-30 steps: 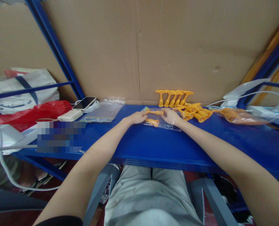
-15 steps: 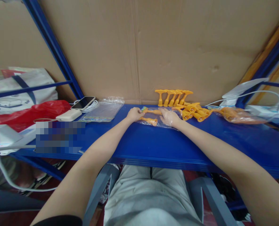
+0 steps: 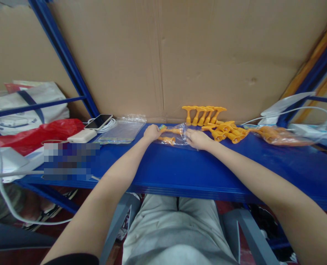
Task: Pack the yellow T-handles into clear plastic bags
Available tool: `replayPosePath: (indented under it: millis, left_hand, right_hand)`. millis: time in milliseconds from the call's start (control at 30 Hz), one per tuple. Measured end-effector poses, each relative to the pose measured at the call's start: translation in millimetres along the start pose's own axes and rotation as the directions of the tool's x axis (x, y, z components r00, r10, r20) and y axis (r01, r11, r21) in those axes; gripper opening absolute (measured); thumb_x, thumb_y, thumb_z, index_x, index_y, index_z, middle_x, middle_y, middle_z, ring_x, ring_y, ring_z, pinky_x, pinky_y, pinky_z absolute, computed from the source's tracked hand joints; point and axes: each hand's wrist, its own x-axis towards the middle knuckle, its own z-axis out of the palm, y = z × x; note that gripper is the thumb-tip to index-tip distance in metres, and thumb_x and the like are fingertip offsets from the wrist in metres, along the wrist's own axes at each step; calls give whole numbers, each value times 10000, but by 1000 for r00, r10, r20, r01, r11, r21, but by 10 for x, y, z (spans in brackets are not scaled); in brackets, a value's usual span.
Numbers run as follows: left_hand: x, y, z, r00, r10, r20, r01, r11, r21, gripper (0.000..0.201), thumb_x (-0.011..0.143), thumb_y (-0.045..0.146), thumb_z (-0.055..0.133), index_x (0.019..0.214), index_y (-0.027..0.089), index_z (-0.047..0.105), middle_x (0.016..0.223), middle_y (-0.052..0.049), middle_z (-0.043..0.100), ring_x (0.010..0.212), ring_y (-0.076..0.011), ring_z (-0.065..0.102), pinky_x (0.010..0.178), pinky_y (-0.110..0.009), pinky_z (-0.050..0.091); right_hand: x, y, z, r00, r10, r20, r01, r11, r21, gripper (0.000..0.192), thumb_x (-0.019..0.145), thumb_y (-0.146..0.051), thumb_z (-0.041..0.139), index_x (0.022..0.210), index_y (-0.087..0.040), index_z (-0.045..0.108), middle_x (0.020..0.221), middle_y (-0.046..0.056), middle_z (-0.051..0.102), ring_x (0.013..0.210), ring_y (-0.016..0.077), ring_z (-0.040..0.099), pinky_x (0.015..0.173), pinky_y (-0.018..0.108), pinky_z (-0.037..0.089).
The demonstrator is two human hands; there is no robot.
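A clear plastic bag (image 3: 181, 138) lies on the blue shelf with two yellow T-shaped plastic pieces in it, one yellow piece (image 3: 167, 140) nearer me with its flared end to the right. My left hand (image 3: 151, 133) is closed on the bag's left end, beside a small green and blue patch. At the bag's right end, my right hand (image 3: 197, 139) pinches the film, its fingertips partly hidden. To the right of that hand lies a pile of loose yellow T-shaped pieces (image 3: 226, 129). Behind it, several more yellow pieces (image 3: 203, 115) stand in a row with their crossbars up.
Flat clear bags (image 3: 122, 129) are stacked at left, near a phone (image 3: 99, 122), a white cable and a white power bank (image 3: 82, 136). A filled bag of yellow pieces (image 3: 279, 135) lies at right. Cardboard (image 3: 163, 55) stands behind the blue shelf (image 3: 177, 173).
Both hands and the bag with its yellow pieces have shifted left. My right hand has slid off the yellow piece to the bag's right end, leaving more of the bag in sight.
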Motion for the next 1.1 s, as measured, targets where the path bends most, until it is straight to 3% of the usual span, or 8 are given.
replayPosePath:
  millis: [133, 267, 433, 567, 733, 867, 967, 1100]
  left_hand:
    - [5, -31, -34, 1000, -13, 8, 13, 999, 52, 254, 858, 304, 582, 951, 126, 737, 1051, -164, 728, 1015, -277, 679, 790, -269, 502]
    - [-35, 3, -60, 1000, -18, 19, 17, 997, 73, 262, 866, 254, 565, 1031, 113, 712, 1110, -170, 711, 1051, -273, 667, 832, -276, 497]
    - [-67, 18, -101, 999, -14, 42, 10, 995, 96, 257, 845, 239, 586, 1045, 124, 700, 1132, -160, 705, 1064, -263, 660, 846, -264, 490]
    - [-39, -27, -64, 999, 5, 35, -8, 996, 89, 256, 859, 291, 562, 988, 123, 708, 1098, -170, 711, 1057, -281, 658, 832, -281, 495]
    - [41, -63, 72, 981, 155, -113, -157, 988, -4, 255, 882, 238, 504, 1030, 122, 675, 1157, -155, 677, 1105, -254, 626, 949, -314, 470]
    - [85, -35, 144, 919, 385, -88, -393, 913, -106, 318, 885, 184, 453, 1123, 122, 654, 1227, -107, 661, 1184, -206, 582, 1071, -315, 398]
    - [104, -27, 166, 879, 475, 31, -463, 867, -185, 396, 903, 199, 404, 1224, 151, 631, 1327, -56, 620, 1259, -186, 535, 1126, -315, 340]
    - [127, -50, 178, 861, 484, 157, -439, 862, -253, 471, 917, 272, 387, 1336, 151, 565, 1432, -43, 525, 1350, -184, 448, 1159, -295, 275]
  right_hand:
    - [43, 38, 92, 990, -117, -85, 125, 987, 98, 315, 916, -115, 416, 1112, -103, 662, 1121, 163, 667, 1063, 245, 630, 904, 360, 486]
    - [113, 66, 230, 966, -150, -213, 234, 856, 462, 310, 893, -131, 501, 1135, -137, 694, 1136, 119, 698, 1068, 215, 642, 928, 357, 492]
    - [150, 45, 297, 997, -58, -54, 77, 550, 832, 342, 876, -339, 591, 1143, -170, 721, 1185, 81, 698, 1106, 226, 640, 1006, 378, 459]
    - [138, 34, 267, 997, -82, 0, 36, 441, 897, 393, 819, -420, 657, 1127, -187, 734, 1224, 74, 676, 1170, 226, 604, 1068, 376, 398]
    - [131, 25, 286, 998, -53, 32, -5, 453, 892, 455, 845, -431, 630, 1228, -190, 680, 1103, 65, 730, 841, 151, 666, 832, 303, 519]
    - [100, 10, 261, 992, -41, 118, -83, 492, 867, 483, 892, -395, 567, 1327, -188, 603, 799, 14, 733, 449, 56, 445, 490, 197, 419]
    - [64, 1, 193, 992, -60, 107, -60, 523, 850, 454, 900, -326, 552, 1324, -176, 608, 708, -5, 701, 455, 59, 455, 492, 188, 408]
    - [77, -19, 150, 995, -91, 47, 13, 573, 819, 391, 883, -241, 545, 1248, -178, 669, 889, 20, 747, 686, 108, 627, 685, 223, 498]
